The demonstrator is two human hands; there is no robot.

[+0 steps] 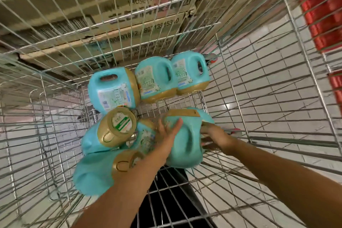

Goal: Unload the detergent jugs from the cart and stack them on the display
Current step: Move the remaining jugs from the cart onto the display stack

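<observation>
Several turquoise detergent jugs with gold caps lie in a wire cart (231,87). Three of them (155,79) rest on their sides at the far end. Two more (111,131) are piled at the left, one with its gold cap pointing up at me. Between my hands is another jug (187,140), lying with its handle side up. My left hand (167,135) lies flat on its left face with straight fingers. My right hand (212,135) grips its right side, its fingers partly hidden behind the jug.
Stacked brown cardboard boxes (118,11) stand beyond the cart's far wall. Red packaged goods (323,16) sit at the upper right. Pale tiled floor shows through the wires, and a dark panel (166,196) lies in the cart's near bottom.
</observation>
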